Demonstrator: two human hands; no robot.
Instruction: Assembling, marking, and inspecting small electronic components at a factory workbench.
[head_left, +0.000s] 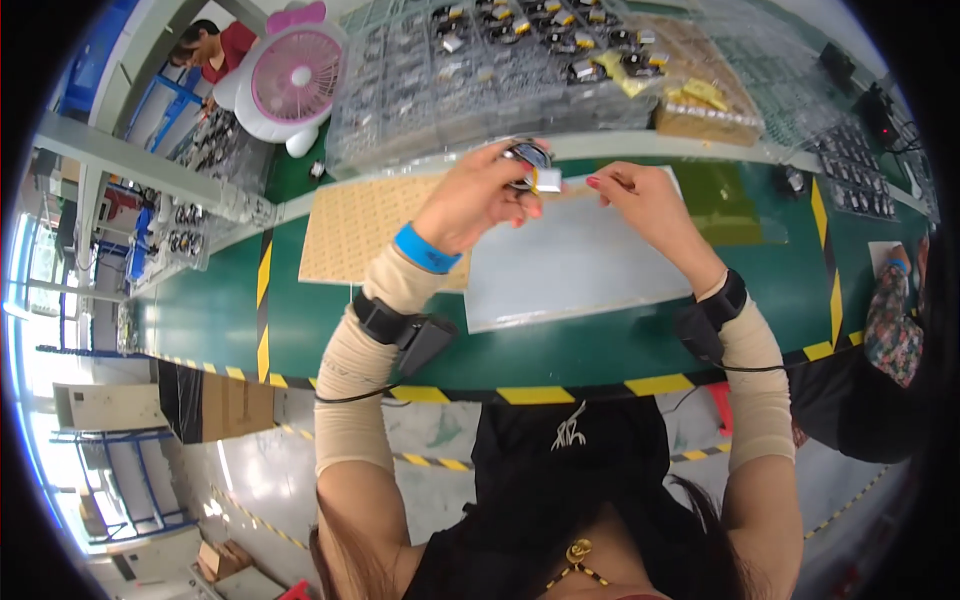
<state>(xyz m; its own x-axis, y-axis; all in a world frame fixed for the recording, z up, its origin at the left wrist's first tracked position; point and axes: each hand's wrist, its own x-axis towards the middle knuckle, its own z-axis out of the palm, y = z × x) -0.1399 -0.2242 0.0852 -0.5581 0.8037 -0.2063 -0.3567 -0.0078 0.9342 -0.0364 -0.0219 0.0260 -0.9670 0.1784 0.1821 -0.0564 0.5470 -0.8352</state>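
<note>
My left hand [478, 195] is raised above the green workbench [300, 320] and grips a small round dark part with a metal rim and a yellow tab [530, 165]. My right hand [640, 200] is close beside it, fingertips pinched toward the part's right side near the yellow tab; whether they touch it is unclear. Both forearms wear beige sleeves and black wrist straps with cables; a blue band sits on the left wrist. Under the hands lies a grey-white mat [575, 270].
A tan perforated sheet [355, 225] lies left of the mat. Clear trays of small dark parts [500, 60] are stacked at the back, beside a pink-and-white fan [290, 85]. A yellow-green pad [725, 200] lies right. Another person sits far left [215, 45], one at the right edge [895, 320].
</note>
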